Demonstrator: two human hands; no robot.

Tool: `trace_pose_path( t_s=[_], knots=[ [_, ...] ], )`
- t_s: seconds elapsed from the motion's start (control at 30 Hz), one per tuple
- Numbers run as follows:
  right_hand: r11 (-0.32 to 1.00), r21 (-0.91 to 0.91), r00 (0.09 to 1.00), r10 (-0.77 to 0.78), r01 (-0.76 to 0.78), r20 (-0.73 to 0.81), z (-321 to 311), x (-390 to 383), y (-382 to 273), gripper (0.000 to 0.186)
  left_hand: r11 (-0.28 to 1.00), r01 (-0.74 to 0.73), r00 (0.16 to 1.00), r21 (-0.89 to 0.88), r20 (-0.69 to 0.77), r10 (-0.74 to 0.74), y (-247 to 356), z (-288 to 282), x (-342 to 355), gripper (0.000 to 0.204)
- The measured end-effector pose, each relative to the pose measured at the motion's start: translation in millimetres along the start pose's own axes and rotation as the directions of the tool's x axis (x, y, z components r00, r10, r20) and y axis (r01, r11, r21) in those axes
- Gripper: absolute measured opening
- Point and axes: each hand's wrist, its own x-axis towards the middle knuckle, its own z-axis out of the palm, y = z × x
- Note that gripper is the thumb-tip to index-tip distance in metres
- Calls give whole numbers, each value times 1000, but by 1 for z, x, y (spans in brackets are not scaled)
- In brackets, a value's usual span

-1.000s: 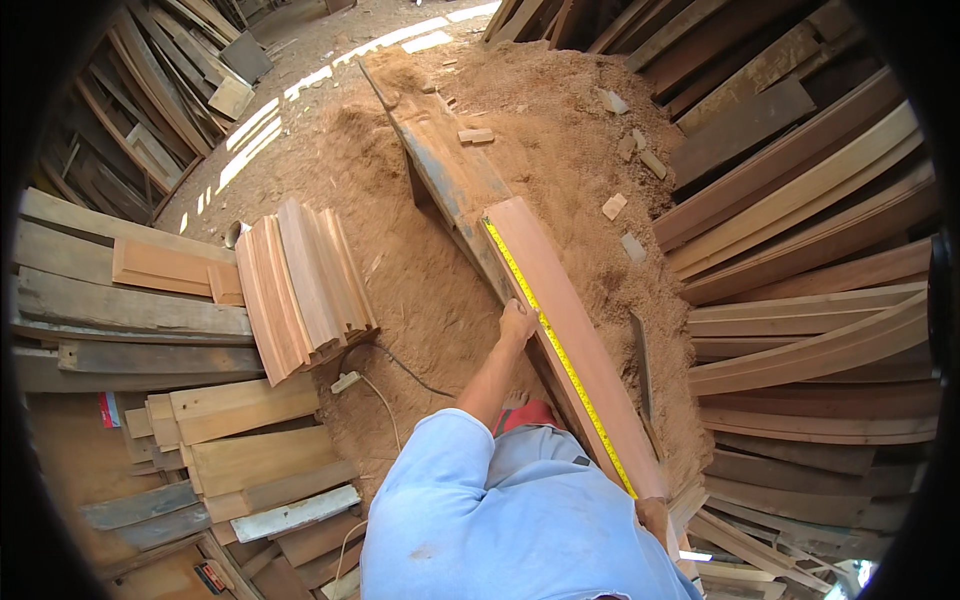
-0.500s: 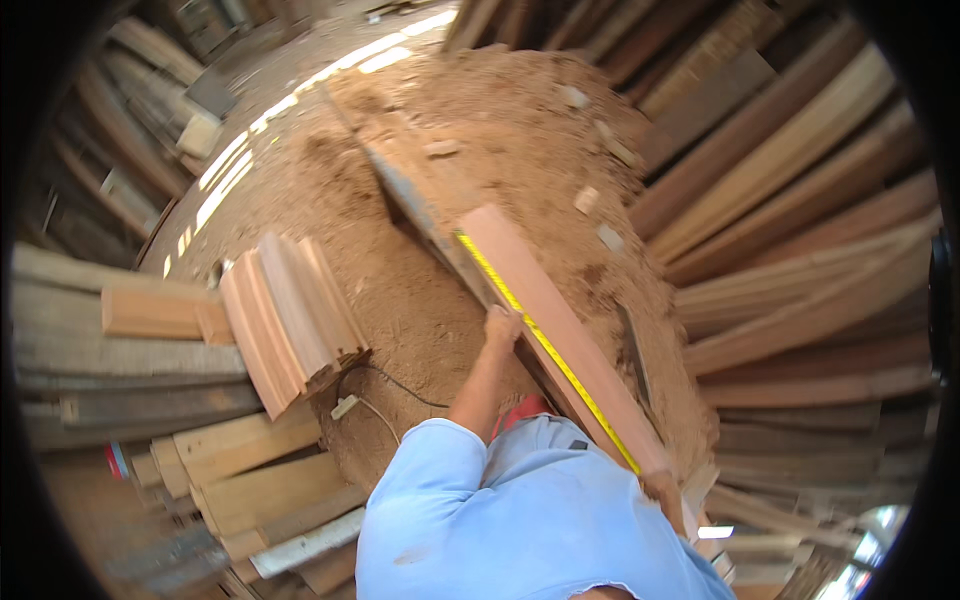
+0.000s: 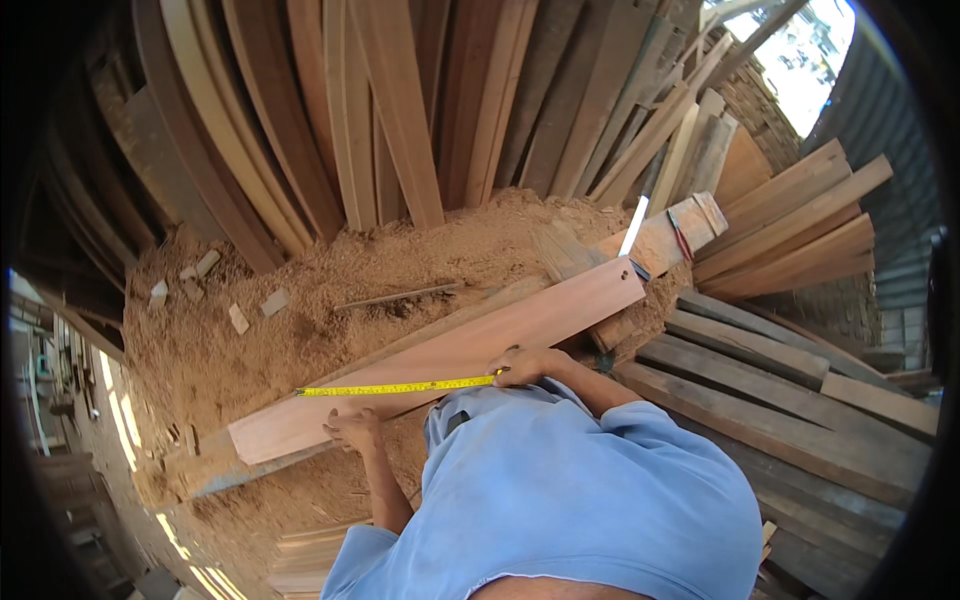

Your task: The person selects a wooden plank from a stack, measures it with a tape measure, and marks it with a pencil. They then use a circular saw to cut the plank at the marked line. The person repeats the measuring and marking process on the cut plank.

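A long reddish-brown plank lies slantwise in front of me on a dusty support, with a dark hole near its right end. The yellow tape measure stretches over the left half of the plank, its blade at a slight angle to the plank's edges. My right hand is closed on the right end of the tape, close to my body; the tape's case is hidden. At the plank's near edge, below the tape, my left hand has its fingers apart and holds nothing.
Sawdust with small wood offcuts covers the ground beyond the plank. Tall boards lean behind it. Red-handled pliers and a white strip lie past the plank's right end. Stacked timbers fill the right side.
My view has swung to the right. Less tape is stretched along the plank, and its right end has come away from the plank's end. My left hand's fingers have spread.
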Motion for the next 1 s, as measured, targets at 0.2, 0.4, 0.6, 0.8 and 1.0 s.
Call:
trace_pose_path(
  t_s=[0.2,0.4,0.6,0.8,1.0],
  knots=[
    [730,666,934,109,156,-339,-46,-54,139,48,770,-635,728,69,388,565,129,60,-74,93],
    [718,689,438,591,97,-678,-137,-151,279,65,460,-887,375,40,645,665,220,134,-168,115],
    [589,773,186,808,-234,-559,-186,-180,405,80,426,-883,425,198,723,545,244,141,-187,120],
    [600,782,87,799,-166,-595,-211,-147,456,93,439,-863,454,252,767,452,261,142,-189,122],
    [774,564,39,598,-286,-801,-188,-151,429,55,445,-843,482,303,792,375,263,138,-191,125]
  ],
)
